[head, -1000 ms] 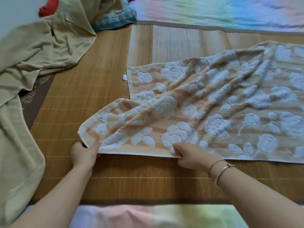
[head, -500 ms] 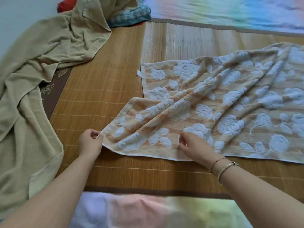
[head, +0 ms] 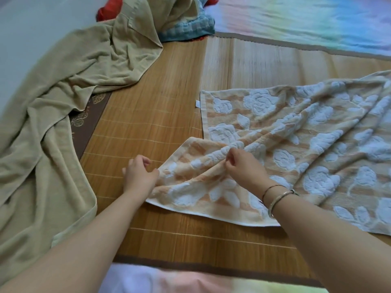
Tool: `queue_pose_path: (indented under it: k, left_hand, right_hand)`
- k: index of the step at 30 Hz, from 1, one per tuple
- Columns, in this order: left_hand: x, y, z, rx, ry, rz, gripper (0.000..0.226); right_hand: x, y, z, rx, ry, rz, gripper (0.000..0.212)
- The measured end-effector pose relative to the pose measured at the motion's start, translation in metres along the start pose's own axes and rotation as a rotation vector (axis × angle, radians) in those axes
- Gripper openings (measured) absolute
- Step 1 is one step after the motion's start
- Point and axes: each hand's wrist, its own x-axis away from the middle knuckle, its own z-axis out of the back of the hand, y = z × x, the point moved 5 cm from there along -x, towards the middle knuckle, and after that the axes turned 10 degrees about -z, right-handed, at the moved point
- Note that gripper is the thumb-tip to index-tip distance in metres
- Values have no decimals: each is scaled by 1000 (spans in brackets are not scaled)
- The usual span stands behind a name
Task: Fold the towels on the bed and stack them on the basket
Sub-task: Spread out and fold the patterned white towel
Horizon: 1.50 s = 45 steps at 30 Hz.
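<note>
**Both hands on the rose towel**

Left hand (head: 139,174) fingers (head: 153,173) pinch the near corner of the peach rose towel (head: 296,149), lifting it off the bamboo mat (head: 160,98). Right hand (head: 243,166) pinches a raised ridge of the same towel. The rest sprawls rumpled to the right. An olive towel (head: 53,123) lies crumpled on the left.
</note>
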Motion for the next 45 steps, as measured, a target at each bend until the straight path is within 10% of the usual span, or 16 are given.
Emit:
queue_pose_path:
  k: [9, 23, 35, 45]
  left_hand:
    - [-87, 99, -36, 291, -89, -74, 12]
    - [-218, 174, -110, -130, -108, -149, 15]
    - [-289, 156, -57, -81, 208, -233, 7]
    - [-321, 173, -114, -345, -211, -308, 72]
  right_hand:
    - [-117, 11, 51, 41, 57, -48, 14]
    - [-262, -22, 35, 248, 105, 39, 50]
    - [-321, -55, 29, 194, 26, 45, 58]
    - [-355, -65, 32, 164, 43, 63, 58]
